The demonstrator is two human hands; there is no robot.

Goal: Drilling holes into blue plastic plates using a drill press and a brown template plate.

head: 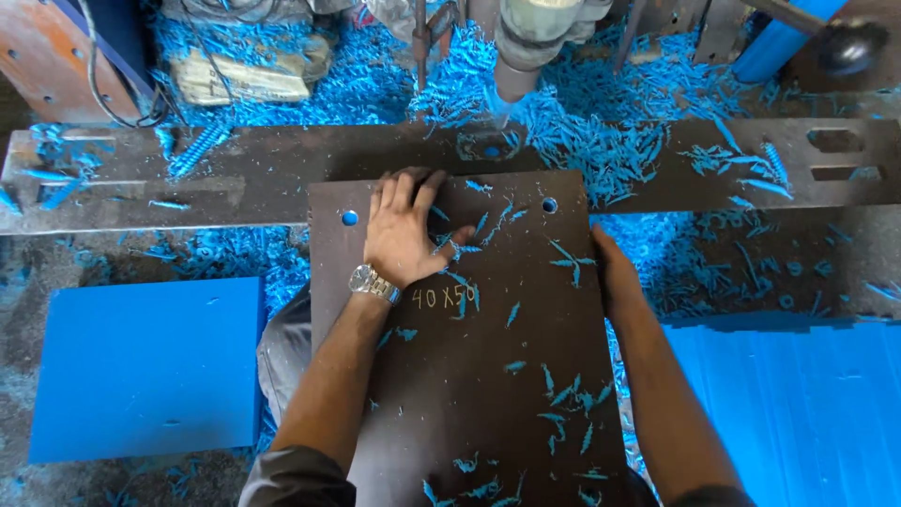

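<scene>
A dark brown board (469,376) is laid flat in the middle of the view, its far edge resting on a long grey metal bar (235,174) that runs from 9 o'clock to 3 o'clock across the workbench. Two small round holes, showing blue through them, are seen near the board's far corners, at 11 o'clock (349,218) and 1 o'clock (549,205). Chalk marks are written near the board's centre.

The left hand (404,230) is pressed flat on the board's far left part, fingers spread and stretched toward 12 o'clock, with nothing clasped in it. A metal wristwatch (374,283) is worn on that wrist. The right hand (615,272) is set against the board's right edge at 3 o'clock, touching it; whether its fingers are curled under the edge cannot be told. The two hands are kept well apart, one on top of the board, the other at its side.

A drill spindle (526,47) is seen hanging at 12 o'clock, just beyond the board's far edge. Blue plastic shavings (601,141) are scattered thickly around it and thinly over the board. A blue slab (145,366) is lying at 8 o'clock, apart from the board, and a stack of blue sheets (798,404) is placed at 4 o'clock, close to the right forearm.
</scene>
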